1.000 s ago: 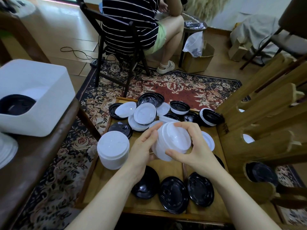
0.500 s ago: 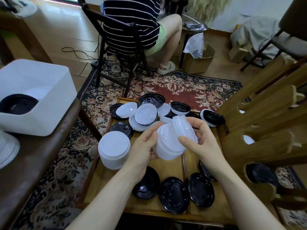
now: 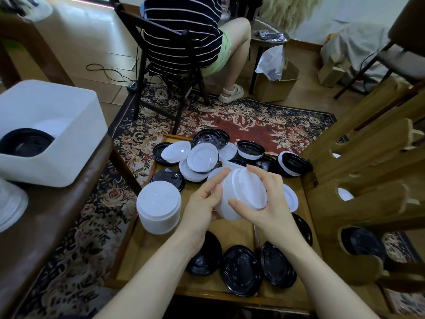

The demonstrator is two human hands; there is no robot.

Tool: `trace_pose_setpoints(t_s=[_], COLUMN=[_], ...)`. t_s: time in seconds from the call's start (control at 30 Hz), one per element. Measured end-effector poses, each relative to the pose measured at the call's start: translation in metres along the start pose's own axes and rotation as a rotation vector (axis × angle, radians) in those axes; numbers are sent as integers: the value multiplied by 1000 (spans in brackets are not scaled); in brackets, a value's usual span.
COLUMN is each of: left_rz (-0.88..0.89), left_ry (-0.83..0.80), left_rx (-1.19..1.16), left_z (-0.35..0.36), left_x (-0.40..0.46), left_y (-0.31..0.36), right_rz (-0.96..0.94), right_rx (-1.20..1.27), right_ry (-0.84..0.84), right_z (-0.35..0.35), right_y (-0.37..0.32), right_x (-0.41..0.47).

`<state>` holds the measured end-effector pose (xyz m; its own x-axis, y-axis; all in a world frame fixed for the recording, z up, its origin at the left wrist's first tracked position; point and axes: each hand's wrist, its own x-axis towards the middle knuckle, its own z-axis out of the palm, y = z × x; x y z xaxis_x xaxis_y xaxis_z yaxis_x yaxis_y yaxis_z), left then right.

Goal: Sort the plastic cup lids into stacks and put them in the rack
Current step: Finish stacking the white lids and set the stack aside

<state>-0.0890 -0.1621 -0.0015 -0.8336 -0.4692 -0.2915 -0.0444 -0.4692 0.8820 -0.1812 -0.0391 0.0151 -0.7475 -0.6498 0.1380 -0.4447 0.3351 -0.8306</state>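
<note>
Stacking step: white lid stack point(image 3: 239, 196) cupped in left hand point(image 3: 202, 203), right hand point(image 3: 264, 201) fingers curled round its top. Next: square edges, carry right to rack point(image 3: 368, 180).

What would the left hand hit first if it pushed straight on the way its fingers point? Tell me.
The left hand already touches the stack of white lids it holds; beyond that, probably the loose white lids, though depth is unclear.
</note>
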Motion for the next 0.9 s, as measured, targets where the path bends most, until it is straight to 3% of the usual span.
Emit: trace_pose_setpoints(t_s=[0.17,0.37,0.9], left_rz=[30,43,3], left_ry=[2,-8,-43], left_rx=[5,11,-70], left_z=[1,3,-4], left_x=[-2,-3,1], left_y=[0,-1,-3], right_rz=[72,179,180], right_rx=[5,131,406], right_ry=[65,29,13], right_z=[9,5,-20], right_y=[-1,4,-3], right_x=[-3,0,7])
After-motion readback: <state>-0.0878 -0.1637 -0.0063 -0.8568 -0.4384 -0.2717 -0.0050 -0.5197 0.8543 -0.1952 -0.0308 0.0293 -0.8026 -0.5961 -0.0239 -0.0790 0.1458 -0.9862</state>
